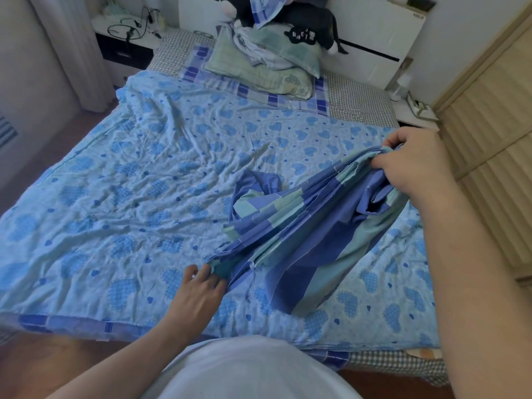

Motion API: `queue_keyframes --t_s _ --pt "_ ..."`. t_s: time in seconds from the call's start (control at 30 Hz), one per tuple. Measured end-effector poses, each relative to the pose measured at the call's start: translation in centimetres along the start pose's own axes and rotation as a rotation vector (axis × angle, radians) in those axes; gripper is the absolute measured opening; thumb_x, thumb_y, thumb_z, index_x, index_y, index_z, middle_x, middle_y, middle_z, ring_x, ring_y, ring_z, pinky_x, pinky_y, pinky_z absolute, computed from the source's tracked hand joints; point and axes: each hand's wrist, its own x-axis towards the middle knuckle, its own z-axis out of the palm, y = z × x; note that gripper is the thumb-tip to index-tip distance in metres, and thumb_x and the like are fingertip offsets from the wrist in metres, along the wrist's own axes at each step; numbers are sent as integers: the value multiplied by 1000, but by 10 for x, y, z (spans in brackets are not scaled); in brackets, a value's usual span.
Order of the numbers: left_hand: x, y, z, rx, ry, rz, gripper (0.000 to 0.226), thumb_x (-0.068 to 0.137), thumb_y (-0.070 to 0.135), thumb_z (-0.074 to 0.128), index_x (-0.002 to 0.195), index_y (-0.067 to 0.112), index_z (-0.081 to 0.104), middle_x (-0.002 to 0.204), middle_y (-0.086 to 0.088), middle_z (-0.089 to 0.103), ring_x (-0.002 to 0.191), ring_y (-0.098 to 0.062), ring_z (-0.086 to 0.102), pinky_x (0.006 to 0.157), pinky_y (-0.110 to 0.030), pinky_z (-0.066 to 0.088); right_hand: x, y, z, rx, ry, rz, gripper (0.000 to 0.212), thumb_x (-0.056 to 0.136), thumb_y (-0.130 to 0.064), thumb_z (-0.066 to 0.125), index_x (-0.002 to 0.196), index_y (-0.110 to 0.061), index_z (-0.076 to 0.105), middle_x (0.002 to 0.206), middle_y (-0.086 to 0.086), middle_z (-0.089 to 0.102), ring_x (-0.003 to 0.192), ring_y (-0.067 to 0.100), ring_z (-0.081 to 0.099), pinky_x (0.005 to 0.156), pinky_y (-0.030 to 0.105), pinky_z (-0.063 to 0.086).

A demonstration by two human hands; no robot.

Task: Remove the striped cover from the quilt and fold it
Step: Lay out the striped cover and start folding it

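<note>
1. Cotton-like and thin, the striped cover (302,226) is judged light, limp and unable to hold any shape of its own – it sags wherever it is not supported.
2. It is seen off the quilt (129,174), bunched into a long loose band that lies on the heart-printed surface toward the right side of the bed.
3. The upper end is gathered and gripped by the right hand (414,162), fingers curled round the cloth and lifting it clear of the quilt.
4. The lower end is pinched at a corner by the left hand (198,289), fingertips closed on the fabric near the bed's front edge.
5. The long axis is run diagonally, from near-left up to far-right, between the two hands.
6. Corners and hems are judged the best places to be held – a grip in the slack middle would only bunch it further.
</note>
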Motion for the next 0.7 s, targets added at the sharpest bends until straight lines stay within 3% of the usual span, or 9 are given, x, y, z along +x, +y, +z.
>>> queue_keyframes --t_s 0.1,0.17,0.3,0.4,0.5,0.57,0.63,0.67,0.7 --pt "-1 -5 -4 -16 52 128 38 59 0 73 92 17 65 90 -4 61 78 -27 60 48 -31 45 -3 1 3 -15 -1 -20 19 64 -16 76 67 -21 58 63 -6 55 55 14 49 51 24 35" --pt "-4 -9 -4 78 96 243 30 74 6 57 100 19 64 98 -5 64 89 -29 61 57 -34 49 -4 3 3 -16 -9 -26 19 65 -16 76 67 -20 58 62 -6 54 53 13 48 50 24 34" --pt "-14 -20 -7 205 62 243 45 81 8 33 102 18 72 77 -3 64 87 -28 60 70 -36 44 -6 14 -1 3 -17 -25 18 65 -15 76 68 -19 58 60 -5 53 52 14 46 49 24 35" --pt "-24 -12 -7 178 -30 191 20 75 13 66 94 14 72 77 -5 60 73 -29 56 56 -35 45 -9 24 -5 -1 -7 -21 16 61 -17 73 67 -23 59 61 -5 54 55 17 49 54 26 40" --pt "-36 -5 -3 -45 -135 -52 55 64 27 91 109 10 65 93 -7 62 50 -26 58 35 -29 41 -10 50 -16 -47 23 10 19 60 -19 69 71 -33 62 67 -1 60 65 25 58 61 33 49" --pt "-43 -7 -2 -167 -62 -86 36 90 43 67 108 12 62 104 -5 59 51 -26 60 33 -28 40 -13 77 -20 -78 5 81 22 67 -13 71 77 -33 67 83 6 68 82 31 65 75 43 57" --pt "-51 -15 5 -207 7 -18 58 104 55 23 98 15 65 110 -4 55 71 -24 62 44 -30 44 -21 107 -18 -131 -33 136 27 75 -8 71 97 -25 74 102 10 71 97 31 66 86 43 55" --pt "-56 -18 10 -187 39 46 63 104 54 18 95 14 66 114 -6 55 85 -25 60 55 -33 46 -28 121 -16 -143 -74 137 28 78 -5 70 102 -20 75 107 11 72 99 29 66 85 38 53" --pt "-61 -23 15 -148 68 117 54 106 49 27 93 14 66 115 -9 54 95 -29 58 67 -38 47 -35 133 -15 -143 -152 112 25 79 -1 69 98 -17 76 105 10 73 95 26 66 80 32 51"
